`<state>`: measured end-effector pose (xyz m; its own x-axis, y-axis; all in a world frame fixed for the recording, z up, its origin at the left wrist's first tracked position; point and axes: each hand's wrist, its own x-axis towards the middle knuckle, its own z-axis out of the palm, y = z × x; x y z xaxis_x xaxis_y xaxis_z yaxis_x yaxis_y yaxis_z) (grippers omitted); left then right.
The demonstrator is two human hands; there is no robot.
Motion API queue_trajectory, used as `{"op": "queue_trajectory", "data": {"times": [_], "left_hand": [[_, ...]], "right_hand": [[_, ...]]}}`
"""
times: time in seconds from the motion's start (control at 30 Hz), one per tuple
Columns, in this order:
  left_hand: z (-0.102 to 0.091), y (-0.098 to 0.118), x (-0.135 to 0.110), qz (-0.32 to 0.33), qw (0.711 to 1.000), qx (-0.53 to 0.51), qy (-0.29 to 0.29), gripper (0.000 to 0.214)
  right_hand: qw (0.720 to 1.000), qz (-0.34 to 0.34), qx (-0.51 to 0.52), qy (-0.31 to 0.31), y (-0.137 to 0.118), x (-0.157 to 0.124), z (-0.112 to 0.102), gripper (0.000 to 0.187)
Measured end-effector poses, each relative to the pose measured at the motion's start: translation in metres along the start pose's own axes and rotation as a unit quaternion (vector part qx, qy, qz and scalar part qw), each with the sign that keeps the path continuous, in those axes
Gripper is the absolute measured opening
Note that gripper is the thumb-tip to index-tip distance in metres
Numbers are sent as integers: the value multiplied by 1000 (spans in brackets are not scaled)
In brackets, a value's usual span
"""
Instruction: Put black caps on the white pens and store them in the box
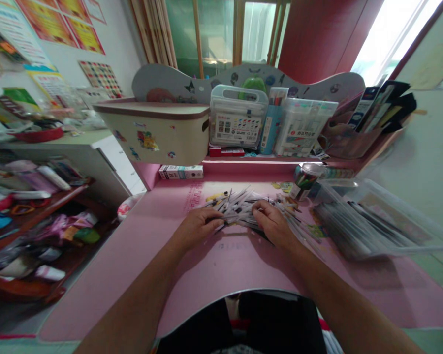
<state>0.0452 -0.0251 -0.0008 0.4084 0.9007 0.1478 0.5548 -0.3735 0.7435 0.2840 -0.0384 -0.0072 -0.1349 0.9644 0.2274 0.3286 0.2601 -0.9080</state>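
A loose heap of white and grey pens (243, 204) lies in the middle of the pink desk (140, 246). My left hand (199, 223) rests at the heap's left edge, its fingers curled round a few pens. At the heap's right side my right hand (273, 223) has its fingers bent down onto the pens, pinching some. A clear plastic box (372, 221) packed with more pens stands just right of my right hand.
A round tin (307, 178) stands behind the heap. The shelf behind holds marker cases (238, 118), a cream drawer box (158, 130) and a book rack (376, 123). A small white carton (180, 172) lies under the shelf. Cluttered wooden shelves (33, 206) stand to the left.
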Motion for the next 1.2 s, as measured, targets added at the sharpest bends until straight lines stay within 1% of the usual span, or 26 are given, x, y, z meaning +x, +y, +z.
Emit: {"op": "queue_trajectory", "data": {"times": [0.1, 0.2, 0.3, 0.37, 0.5, 0.63, 1.0, 1.1, 1.2], "left_hand": [[0, 2, 0, 2, 1000, -3, -1, 25], [0, 2, 1, 2, 1000, 2, 2, 25], [0, 0, 1, 0, 1000, -2, 4, 26], [0, -1, 1, 0, 1000, -5, 1, 25], [1, -1, 0, 9, 1000, -11, 3, 23], [2, -1, 0, 12, 1000, -16, 16, 23], [2, -1, 0, 45, 997, 15, 60, 20], [2, 1, 0, 40, 996, 16, 75, 20], [2, 1, 0, 40, 996, 20, 72, 20]], "right_hand": [[999, -21, -29, 3, -1, 1, 1, 21], [1000, -15, -27, 5, -1, 1, 1, 26], [1000, -8, 4, -3, -1, 0, 1, 21], [1000, -6, 5, -10, 0, 0, 1, 19], [1000, 0, -12, -7, 1, 0, 1, 22], [1000, 16, -16, -13, 0, 1, 1, 27], [999, 21, -39, -23, -1, 1, 1, 38], [999, 31, -16, -30, -4, -1, 2, 35], [997, 52, 48, -38, -9, -4, 5, 23]]}}
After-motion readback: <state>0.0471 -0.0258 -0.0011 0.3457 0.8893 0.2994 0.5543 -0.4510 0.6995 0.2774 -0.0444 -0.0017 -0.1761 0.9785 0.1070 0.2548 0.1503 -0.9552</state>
